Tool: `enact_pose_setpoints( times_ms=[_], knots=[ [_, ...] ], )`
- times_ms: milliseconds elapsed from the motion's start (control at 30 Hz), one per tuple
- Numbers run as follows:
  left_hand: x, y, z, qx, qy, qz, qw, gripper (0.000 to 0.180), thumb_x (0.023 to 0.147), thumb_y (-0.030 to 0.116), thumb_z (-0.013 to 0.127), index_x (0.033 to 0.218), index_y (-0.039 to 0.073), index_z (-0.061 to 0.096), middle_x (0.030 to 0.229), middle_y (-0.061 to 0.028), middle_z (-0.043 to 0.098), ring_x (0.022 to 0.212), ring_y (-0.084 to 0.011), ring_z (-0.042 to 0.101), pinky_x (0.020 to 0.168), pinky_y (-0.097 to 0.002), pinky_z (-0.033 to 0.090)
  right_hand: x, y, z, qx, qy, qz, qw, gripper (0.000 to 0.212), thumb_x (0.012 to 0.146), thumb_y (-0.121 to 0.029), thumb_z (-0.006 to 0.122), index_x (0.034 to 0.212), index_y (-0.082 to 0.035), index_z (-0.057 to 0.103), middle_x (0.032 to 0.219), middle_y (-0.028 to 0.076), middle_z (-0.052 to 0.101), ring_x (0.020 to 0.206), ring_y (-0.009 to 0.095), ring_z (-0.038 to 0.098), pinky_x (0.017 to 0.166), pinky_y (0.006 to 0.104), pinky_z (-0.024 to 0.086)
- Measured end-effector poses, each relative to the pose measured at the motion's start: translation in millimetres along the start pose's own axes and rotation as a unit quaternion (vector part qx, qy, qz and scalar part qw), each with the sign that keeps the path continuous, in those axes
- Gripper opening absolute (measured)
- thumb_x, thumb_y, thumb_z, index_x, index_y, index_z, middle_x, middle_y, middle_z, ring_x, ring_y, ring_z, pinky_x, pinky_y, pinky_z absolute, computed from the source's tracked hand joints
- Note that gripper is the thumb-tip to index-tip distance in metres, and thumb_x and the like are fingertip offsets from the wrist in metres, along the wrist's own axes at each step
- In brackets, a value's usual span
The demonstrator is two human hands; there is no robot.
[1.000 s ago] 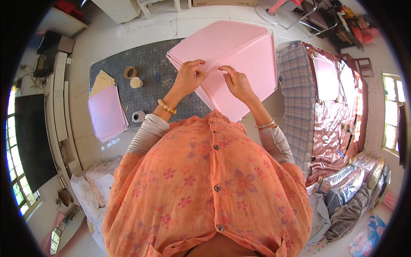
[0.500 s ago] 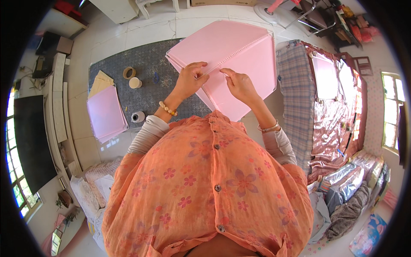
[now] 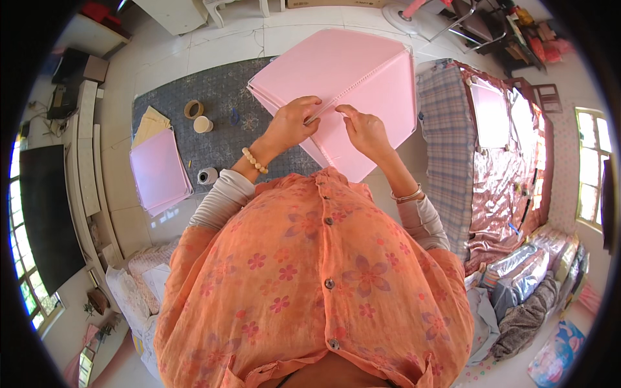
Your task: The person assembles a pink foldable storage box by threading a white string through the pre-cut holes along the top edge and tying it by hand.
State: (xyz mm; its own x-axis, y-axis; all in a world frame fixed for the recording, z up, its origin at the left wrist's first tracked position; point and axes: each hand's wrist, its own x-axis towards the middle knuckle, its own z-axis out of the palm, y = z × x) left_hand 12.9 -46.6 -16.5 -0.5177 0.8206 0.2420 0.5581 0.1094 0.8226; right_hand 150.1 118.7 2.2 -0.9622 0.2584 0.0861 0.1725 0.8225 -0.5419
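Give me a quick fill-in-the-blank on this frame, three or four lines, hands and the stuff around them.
1. Both hands, the left hand and the right hand, rest on a large folded sheet coloured ____.
2. The beaded bracelet sits on the ____ wrist.
3. The stack of pink sheets lies on the person's ____ side.
4. The tape rolls lie on a ____ mat.

Missing words: pink; left; left; grey

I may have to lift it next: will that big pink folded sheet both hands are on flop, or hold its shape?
The pink folded sheet probably holds its shape: its panels lie flat with crisp fold lines. It looks thin, so likely light. The left hand and right hand pinch it at a crease, where it may hinge.
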Motion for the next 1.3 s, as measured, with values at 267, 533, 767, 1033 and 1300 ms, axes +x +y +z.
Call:
enact_pose_setpoints(
  times_ms=[267,533,767,1033,1300],
  knots=[
    [-2.3,-1.8,6.1,-0.006,0.012,0.033,0.999,0.018,0.077,0.005,0.068,0.076,-0.007,0.055,0.116,-0.0135,0.064,0.054,-0.0183,0.053,0.053,-0.0301,0.045,6.9,7.2,21.7,0.059,0.08,-0.014,0.995,0.02,0.09,-0.007,0.052,0.108,-0.007,0.061,0.086,0.012,0.07,0.072,0.034,0.066,0.063,0.0419,0.052],
    [-1.7,-2.3,11.0,-0.011,0.042,0.069,0.997,0.018,0.076,0.005,0.069,0.072,-0.005,0.055,0.115,-0.015,0.064,0.059,-0.0235,0.059,0.055,-0.0318,0.048,19.9,1.4,33.3,0.066,0.095,0.044,0.992,0.007,0.09,-0.009,0.053,0.093,-0.002,0.054,0.074,0.017,0.066,0.068,0.037,0.065,0.06,0.0457,0.051],
    [-1.4,1.4,18.0,-0.013,0.034,0.027,0.999,0.023,0.075,0.004,0.069,0.065,-0.005,0.05,0.114,-0.0153,0.064,0.062,-0.026,0.06,0.055,-0.0329,0.048,27.4,-33.1,17.7,-0.001,0.076,0.119,0.99,0.016,0.087,-0.006,0.045,0.103,-0.002,0.047,0.071,0.018,0.065,0.068,0.038,0.065,0.063,0.0489,0.05],
    [-7.3,10.2,22.2,-0.039,0.043,0.002,0.998,0.026,0.074,0.004,0.069,0.062,-0.005,0.048,0.115,-0.0153,0.064,0.064,-0.0314,0.062,0.056,-0.0361,0.048,64.5,-26.1,-42.9,-0.204,0.016,-0.021,0.979,0.018,0.086,-0.015,0.05,0.085,-0.004,0.065,0.087,0.012,0.065,0.087,0.032,0.062,0.076,0.0452,0.051],
    [-7.7,9.0,17.9,-0.043,0.035,-0.01,0.998,0.026,0.074,0.003,0.069,0.063,-0.005,0.046,0.113,-0.0146,0.065,0.059,-0.0287,0.057,0.054,-0.035,0.046,95.4,-11.9,-34.7,-0.165,-0.259,-0.099,0.947,0.018,0.085,-0.021,0.054,0.088,-0.011,0.069,0.095,0.011,0.065,0.1,0.03,0.058,0.087,0.0467,0.045]
  ],
)
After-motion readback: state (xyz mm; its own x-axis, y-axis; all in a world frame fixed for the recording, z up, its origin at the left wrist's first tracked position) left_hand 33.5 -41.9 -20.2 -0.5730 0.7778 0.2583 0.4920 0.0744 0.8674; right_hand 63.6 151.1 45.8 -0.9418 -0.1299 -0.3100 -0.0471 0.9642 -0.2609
